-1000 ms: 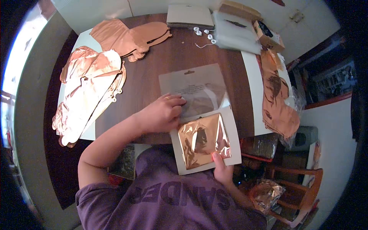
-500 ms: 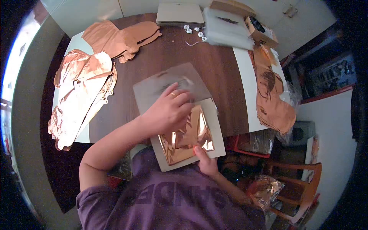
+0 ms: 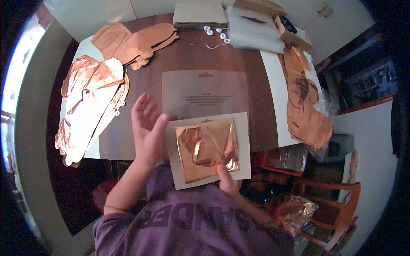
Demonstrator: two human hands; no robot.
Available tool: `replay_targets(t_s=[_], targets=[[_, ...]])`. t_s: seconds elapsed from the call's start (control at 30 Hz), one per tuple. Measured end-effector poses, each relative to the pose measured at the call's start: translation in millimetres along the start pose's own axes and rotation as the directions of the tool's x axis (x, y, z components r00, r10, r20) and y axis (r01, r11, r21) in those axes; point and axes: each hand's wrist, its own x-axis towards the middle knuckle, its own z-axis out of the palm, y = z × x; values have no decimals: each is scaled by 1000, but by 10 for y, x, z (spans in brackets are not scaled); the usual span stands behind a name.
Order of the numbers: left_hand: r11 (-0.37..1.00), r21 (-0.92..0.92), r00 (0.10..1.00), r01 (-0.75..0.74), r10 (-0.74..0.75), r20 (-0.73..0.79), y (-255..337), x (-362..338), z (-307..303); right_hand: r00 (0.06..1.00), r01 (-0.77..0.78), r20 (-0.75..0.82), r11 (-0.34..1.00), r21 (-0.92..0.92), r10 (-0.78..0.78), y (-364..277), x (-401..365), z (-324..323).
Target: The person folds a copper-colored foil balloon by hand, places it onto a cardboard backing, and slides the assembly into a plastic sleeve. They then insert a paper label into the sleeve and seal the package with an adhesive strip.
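Note:
A folded rose-gold foil balloon [image 3: 205, 149] lies on a pale card [image 3: 244, 147] near the table's front edge. My right hand [image 3: 229, 181] grips both at the lower right, thumb on the foil and fingers hidden beneath. My left hand [image 3: 148, 130] is open with its fingers raised, just left of the card's upper corner. Above the card, a clear printed plastic bag [image 3: 205, 87] with a hang hole lies flat on the table. The card overlaps the bag's lower part; whether it is inside cannot be made out.
Flat rose-gold foil balloons [image 3: 92, 106] lie at the left, more foil balloons [image 3: 132, 40] behind them, and another foil pile [image 3: 305, 102] at the right. At the back are stacked cards [image 3: 200, 15], white ribbon coils [image 3: 223, 36], clear bags [image 3: 252, 30] and a cardboard box [image 3: 294, 34].
My left hand has moved left and down, off the plastic bag, and opened. The bag has straightened and come to lie flat. My right hand still holds the card and balloon.

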Motion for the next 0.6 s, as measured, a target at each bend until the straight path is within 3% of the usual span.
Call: replay_targets(t_s=[0.03, 0.07, 0.13, 0.17, 0.3, 0.37, 0.43, 0.5, 0.53, 0.6], targets=[[922, -291, 952, 254, -291, -94, -54, -24, 18, 1000, -2, 13, 999, -54, 3, -50, -25, 39], [874, -305, 923, 379, -378, 64, -58, -57, -13, 1000, -3, 28, 994, -110, 6, -98, -47, 75], [743, -267, 777, 614, -508, 372, -34, -156, -87, 999, -25, 24, 986, -163, 29, -98, -69, 97], [782, -279, 818, 557, -458, 349, -13, -227, -42, 999, -47, 3, 986, -159, 48, -66, -68, 89], [681, -246, 710, 690, -573, 409, 67, -548, -153, 998, 11, -59, 1000, 21, -10, 152, -95, 87], [665, -258, 704, 701, -588, 397, -23, -690, -246, 981, -60, 158, 950, -307, 113, 121, -57, -81], [643, -258, 684, 721, -604, 409, 51, -679, -312, 934, -67, 303, 926, -372, 189, 77, -105, -402], [648, -149, 642, 747, -647, 411, 69, -663, -472, 900, -77, 414, 984, -162, 139, 68, -226, -807], [628, -157, 626, 762, -652, 428, 78, -655, -492, 841, 8, 534, 986, -168, 85, 18, -71, -1018], [581, -168, 584, 796, -664, 467, 113, -678, -512, 808, -66, 587, 998, -12, 61, -448, 165, -931]])
